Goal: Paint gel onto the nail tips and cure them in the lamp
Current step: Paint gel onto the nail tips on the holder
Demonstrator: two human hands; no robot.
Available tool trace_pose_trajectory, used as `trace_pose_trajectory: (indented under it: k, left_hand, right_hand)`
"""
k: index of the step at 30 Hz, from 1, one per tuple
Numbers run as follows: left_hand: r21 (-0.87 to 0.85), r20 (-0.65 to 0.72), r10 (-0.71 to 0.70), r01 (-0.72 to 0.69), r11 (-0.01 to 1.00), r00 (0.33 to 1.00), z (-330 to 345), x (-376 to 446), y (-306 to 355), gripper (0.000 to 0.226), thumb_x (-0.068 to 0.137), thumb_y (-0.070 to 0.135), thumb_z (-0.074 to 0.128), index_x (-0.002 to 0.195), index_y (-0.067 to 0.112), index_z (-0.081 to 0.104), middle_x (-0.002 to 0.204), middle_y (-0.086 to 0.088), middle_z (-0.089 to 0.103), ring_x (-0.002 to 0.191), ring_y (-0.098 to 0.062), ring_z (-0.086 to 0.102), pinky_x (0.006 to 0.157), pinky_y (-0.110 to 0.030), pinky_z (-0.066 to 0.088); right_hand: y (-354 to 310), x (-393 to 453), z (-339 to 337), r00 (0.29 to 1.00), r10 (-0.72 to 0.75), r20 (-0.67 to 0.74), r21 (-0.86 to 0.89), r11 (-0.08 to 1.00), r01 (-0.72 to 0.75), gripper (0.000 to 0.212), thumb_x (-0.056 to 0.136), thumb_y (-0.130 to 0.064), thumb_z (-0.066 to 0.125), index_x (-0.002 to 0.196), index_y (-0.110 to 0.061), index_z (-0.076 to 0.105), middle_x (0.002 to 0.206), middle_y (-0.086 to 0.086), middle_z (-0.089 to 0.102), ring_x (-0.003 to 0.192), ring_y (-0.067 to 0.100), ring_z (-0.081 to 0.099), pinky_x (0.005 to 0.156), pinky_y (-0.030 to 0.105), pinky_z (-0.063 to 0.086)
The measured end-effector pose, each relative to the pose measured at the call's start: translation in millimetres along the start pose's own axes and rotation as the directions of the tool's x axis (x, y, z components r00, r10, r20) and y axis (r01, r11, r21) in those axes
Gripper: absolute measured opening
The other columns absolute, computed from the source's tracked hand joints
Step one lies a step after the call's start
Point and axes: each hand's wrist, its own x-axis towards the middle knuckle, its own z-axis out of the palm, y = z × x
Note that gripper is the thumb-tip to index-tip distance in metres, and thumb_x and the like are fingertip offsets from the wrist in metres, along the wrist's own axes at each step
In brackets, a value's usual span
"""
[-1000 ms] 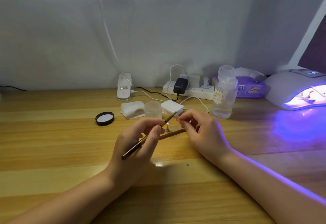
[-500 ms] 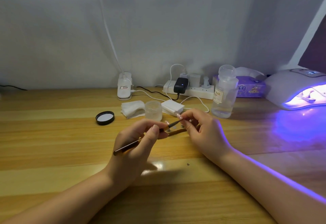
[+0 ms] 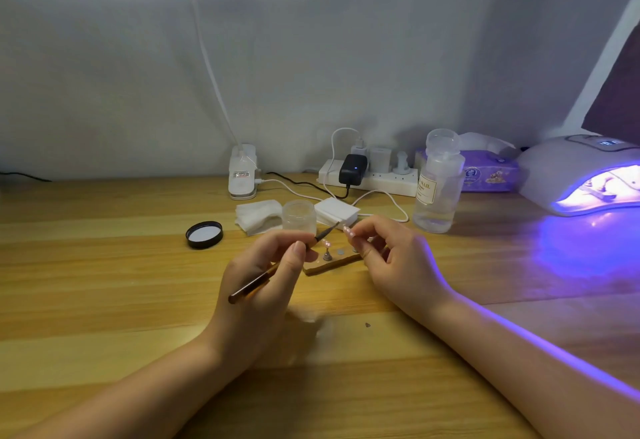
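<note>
My left hand (image 3: 266, 286) grips a thin brown gel brush (image 3: 254, 284), whose dark tip points up and right toward the other hand. My right hand (image 3: 391, 258) pinches a small pink nail tip (image 3: 348, 231) between thumb and fingers, a short gap from the brush tip. Between my hands a wooden strip holder (image 3: 332, 265) lies on the desk with another nail tip (image 3: 326, 248) standing on a small metal stand. The curing lamp (image 3: 581, 175) glows violet at the far right, its opening facing me. An open clear gel jar (image 3: 299, 217) stands just behind my left hand.
The jar's black lid (image 3: 204, 234) lies to the left. White wipes (image 3: 258, 215) and a pad stack (image 3: 337, 212) sit behind the jar. A clear liquid bottle (image 3: 438, 186), a power strip (image 3: 367, 175) with cables, a tissue pack (image 3: 488, 174) and a lamp base (image 3: 242, 172) line the back.
The brush tip has drawn slightly away from the nail tip, and my right hand has lifted the tip a little higher. The brush handle has tilted flatter.
</note>
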Motion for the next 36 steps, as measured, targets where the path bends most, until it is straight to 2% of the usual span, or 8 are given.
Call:
trace_pose_trajectory:
  k: [4, 7, 14, 17, 22, 26, 30, 36]
  left_hand:
    - [0.009, 0.029, 0.006, -0.006, 1.000, 1.000, 1.6, -1.4, 0.9, 0.019, 0.090, 0.024, 0.058, 0.104, 0.016, 0.068, 0.096, 0.001, 0.073, 0.092, -0.012, 0.070, 0.075, -0.018, 0.052]
    - [0.015, 0.048, 0.017, -0.018, 1.000, 0.999, 0.1, -2.3, 2.1, 0.029, 0.086, 0.035, 0.054, 0.102, 0.016, 0.070, 0.092, -0.001, 0.074, 0.090, -0.013, 0.070, 0.078, -0.021, 0.054]
    - [0.013, 0.044, 0.049, -0.049, 0.999, 0.998, 1.4, -3.5, 2.8, 0.027, 0.087, 0.033, 0.052, 0.094, 0.015, 0.070, 0.085, -0.003, 0.072, 0.082, -0.014, 0.069, 0.074, -0.022, 0.053]
    - [0.016, 0.008, 0.059, -0.059, 0.998, 0.998, 1.2, -2.2, 2.6, 0.027, 0.088, 0.033, 0.051, 0.099, 0.015, 0.068, 0.089, 0.000, 0.072, 0.086, -0.013, 0.070, 0.074, -0.024, 0.054]
    - [0.040, 0.033, 0.045, -0.046, 0.998, 0.998, 2.1, -1.8, 3.6, 0.029, 0.088, 0.033, 0.053, 0.104, 0.015, 0.069, 0.093, 0.003, 0.073, 0.091, -0.010, 0.070, 0.076, -0.018, 0.052]
    - [0.064, 0.059, 0.048, -0.052, 0.997, 0.997, 0.5, -2.9, 3.8, 0.032, 0.088, 0.035, 0.052, 0.099, 0.013, 0.072, 0.087, -0.001, 0.074, 0.088, -0.016, 0.070, 0.077, -0.025, 0.052]
    - [0.056, 0.036, 0.066, -0.068, 0.996, 0.997, 0.8, -4.0, 4.3, 0.030, 0.088, 0.033, 0.051, 0.094, 0.013, 0.071, 0.083, -0.002, 0.073, 0.084, -0.015, 0.069, 0.074, -0.019, 0.050]
    - [0.101, 0.006, 0.033, -0.033, 0.994, 0.999, 1.0, -1.7, 4.9, 0.028, 0.087, 0.040, 0.051, 0.102, 0.024, 0.068, 0.092, 0.007, 0.072, 0.092, -0.018, 0.068, 0.077, -0.031, 0.054]
  right_hand:
    - [-2.3, 0.0, -0.3, 0.999, -0.013, -0.033, 0.007, 1.000, 0.013, 0.013, 0.084, -0.002, 0.070, 0.089, -0.013, 0.070, 0.077, -0.025, 0.057, 0.073, -0.006, 0.056, 0.060, 0.003, 0.037]
    - [-3.4, 0.6, -0.1, 0.999, 0.000, -0.033, 0.000, 1.000, 0.000, 0.014, 0.085, -0.003, 0.070, 0.090, -0.016, 0.070, 0.077, -0.024, 0.058, 0.073, -0.006, 0.055, 0.061, 0.004, 0.037]
    - [-3.3, 1.4, -0.9, 1.000, 0.021, -0.018, -0.027, 0.999, -0.021, 0.011, 0.087, -0.006, 0.067, 0.094, -0.014, 0.070, 0.082, -0.011, 0.063, 0.073, 0.001, 0.056, 0.063, 0.010, 0.042]
    - [-3.9, 1.7, -0.7, 1.000, 0.018, -0.021, -0.031, 0.999, -0.018, 0.010, 0.087, -0.004, 0.067, 0.092, -0.012, 0.070, 0.081, -0.014, 0.061, 0.070, -0.002, 0.054, 0.062, 0.008, 0.041]
    - [-4.1, 1.8, -0.5, 1.000, 0.002, -0.026, -0.037, 0.999, -0.003, 0.010, 0.086, -0.003, 0.067, 0.091, -0.012, 0.070, 0.080, -0.021, 0.057, 0.072, -0.005, 0.055, 0.062, 0.007, 0.040]
    - [-3.6, 1.7, -0.7, 1.000, 0.007, -0.027, -0.049, 0.999, -0.008, 0.009, 0.086, -0.004, 0.068, 0.091, -0.012, 0.070, 0.080, -0.014, 0.061, 0.070, -0.001, 0.055, 0.062, 0.008, 0.040]
    - [-4.1, 1.8, -0.6, 1.000, 0.004, -0.026, -0.044, 0.999, -0.005, 0.009, 0.086, -0.004, 0.068, 0.091, -0.011, 0.071, 0.079, -0.016, 0.059, 0.070, -0.001, 0.055, 0.062, 0.009, 0.041]
    - [-4.6, 1.8, -0.7, 1.000, 0.009, -0.019, -0.049, 0.999, -0.010, 0.008, 0.085, -0.004, 0.068, 0.091, -0.010, 0.072, 0.081, -0.015, 0.060, 0.072, -0.002, 0.054, 0.062, 0.009, 0.041]
